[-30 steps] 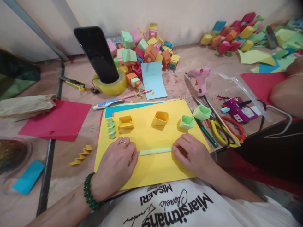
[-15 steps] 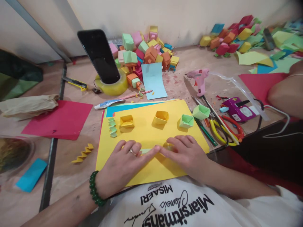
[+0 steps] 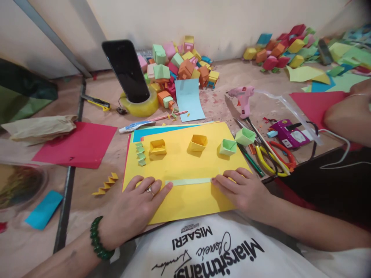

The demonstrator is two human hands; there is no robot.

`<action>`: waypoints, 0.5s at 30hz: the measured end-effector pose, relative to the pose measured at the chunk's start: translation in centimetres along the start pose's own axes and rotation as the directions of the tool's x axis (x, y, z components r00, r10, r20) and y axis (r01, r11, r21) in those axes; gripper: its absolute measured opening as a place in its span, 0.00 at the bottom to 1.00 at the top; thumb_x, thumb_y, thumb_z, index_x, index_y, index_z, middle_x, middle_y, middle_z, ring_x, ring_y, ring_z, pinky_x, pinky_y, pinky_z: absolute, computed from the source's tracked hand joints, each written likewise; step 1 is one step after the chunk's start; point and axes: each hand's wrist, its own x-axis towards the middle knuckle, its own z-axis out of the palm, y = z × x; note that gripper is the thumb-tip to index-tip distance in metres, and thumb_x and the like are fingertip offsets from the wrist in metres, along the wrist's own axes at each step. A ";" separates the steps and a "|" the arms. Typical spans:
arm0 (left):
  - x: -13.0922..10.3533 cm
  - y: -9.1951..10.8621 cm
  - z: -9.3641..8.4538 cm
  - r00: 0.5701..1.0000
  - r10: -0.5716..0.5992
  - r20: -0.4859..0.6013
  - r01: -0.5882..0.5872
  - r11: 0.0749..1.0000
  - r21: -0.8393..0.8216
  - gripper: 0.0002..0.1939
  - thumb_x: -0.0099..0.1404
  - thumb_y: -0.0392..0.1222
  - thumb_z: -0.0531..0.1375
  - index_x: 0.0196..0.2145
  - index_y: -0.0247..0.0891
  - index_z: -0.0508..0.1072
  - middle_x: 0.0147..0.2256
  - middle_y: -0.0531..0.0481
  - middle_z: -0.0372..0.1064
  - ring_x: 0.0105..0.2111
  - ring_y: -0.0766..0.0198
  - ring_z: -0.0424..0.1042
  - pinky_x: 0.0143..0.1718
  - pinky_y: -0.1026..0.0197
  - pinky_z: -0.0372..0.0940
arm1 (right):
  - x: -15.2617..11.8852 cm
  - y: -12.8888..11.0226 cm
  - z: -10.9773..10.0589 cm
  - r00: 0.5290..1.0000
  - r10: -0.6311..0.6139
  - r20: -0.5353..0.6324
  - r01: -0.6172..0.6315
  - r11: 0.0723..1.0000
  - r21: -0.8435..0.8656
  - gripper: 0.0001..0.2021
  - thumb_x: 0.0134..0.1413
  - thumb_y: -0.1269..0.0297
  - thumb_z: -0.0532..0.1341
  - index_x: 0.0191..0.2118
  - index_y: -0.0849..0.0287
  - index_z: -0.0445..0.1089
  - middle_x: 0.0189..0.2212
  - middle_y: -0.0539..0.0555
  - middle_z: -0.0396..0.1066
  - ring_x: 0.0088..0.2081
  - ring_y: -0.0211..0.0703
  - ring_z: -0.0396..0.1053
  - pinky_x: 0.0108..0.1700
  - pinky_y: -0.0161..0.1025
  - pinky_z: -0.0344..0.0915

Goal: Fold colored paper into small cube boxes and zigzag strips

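Observation:
A narrow pale green paper strip lies straight across a yellow sheet. My left hand rests flat with fingers spread, its thumb tip pressing the strip's left end. At the right end, the fingertips of my right hand press down, the other fingers stretched out over the sheet. Beyond the strip stand a yellow paper box, a second yellow box and a green box. Another green box sits at the sheet's right edge. A zigzag-folded green strip lies on the left.
Behind are a phone propped in a tape roll, a heap of paper boxes and a pink glue gun. Yellow-handled pliers and a purple power adapter lie right. Another person's arm reaches in there.
My hands have moved apart from the middle of the strip to its two ends, laying the strip bare between them. The boxes stay where they were; the view has shifted slightly.

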 end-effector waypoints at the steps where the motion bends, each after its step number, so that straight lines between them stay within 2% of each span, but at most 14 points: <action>1: -0.1 0.1 0.2 1.000 -0.001 -0.009 0.001 1.000 0.008 0.20 0.60 0.31 0.55 0.51 0.38 0.69 0.41 0.45 0.72 0.41 0.55 0.68 0.43 0.52 0.55 | -0.1 0.0 -0.1 1.000 0.009 -0.005 -0.009 1.000 0.000 0.14 0.62 0.76 0.49 0.42 0.64 0.71 0.36 0.57 0.74 0.38 0.46 0.64 0.38 0.43 0.57; 4: 0.0 0.6 0.3 0.999 0.011 -0.034 -0.011 1.000 -0.006 0.18 0.62 0.33 0.53 0.49 0.35 0.71 0.46 0.44 0.72 0.45 0.54 0.67 0.46 0.52 0.56 | -0.7 0.1 0.1 1.000 0.025 -0.010 -0.025 0.999 0.024 0.13 0.62 0.75 0.49 0.44 0.65 0.70 0.36 0.58 0.74 0.39 0.46 0.65 0.37 0.43 0.59; 8: 0.2 0.9 0.1 0.998 0.017 -0.057 -0.019 0.999 -0.029 0.16 0.64 0.34 0.51 0.48 0.34 0.72 0.45 0.43 0.72 0.45 0.55 0.68 0.47 0.52 0.58 | -1.7 0.5 0.0 0.995 0.099 -0.006 -0.099 0.995 0.023 0.14 0.62 0.74 0.49 0.44 0.61 0.71 0.36 0.57 0.74 0.40 0.46 0.66 0.39 0.44 0.61; 12: 0.4 0.9 0.5 0.996 0.014 -0.086 -0.016 1.000 -0.021 0.13 0.65 0.32 0.52 0.43 0.36 0.73 0.41 0.43 0.72 0.43 0.55 0.69 0.47 0.52 0.60 | -1.3 0.8 -1.3 0.984 0.172 0.052 -0.174 0.984 0.038 0.15 0.60 0.77 0.48 0.37 0.58 0.72 0.32 0.56 0.74 0.34 0.43 0.66 0.37 0.42 0.62; 15: 1.3 1.0 0.8 0.996 0.033 -0.087 -0.034 0.999 0.001 0.10 0.64 0.29 0.52 0.38 0.35 0.73 0.35 0.44 0.71 0.36 0.56 0.69 0.45 0.51 0.62 | 0.0 0.4 -2.2 0.982 0.187 -0.018 -0.185 0.981 0.054 0.13 0.56 0.77 0.50 0.30 0.57 0.69 0.28 0.55 0.72 0.32 0.43 0.64 0.34 0.41 0.61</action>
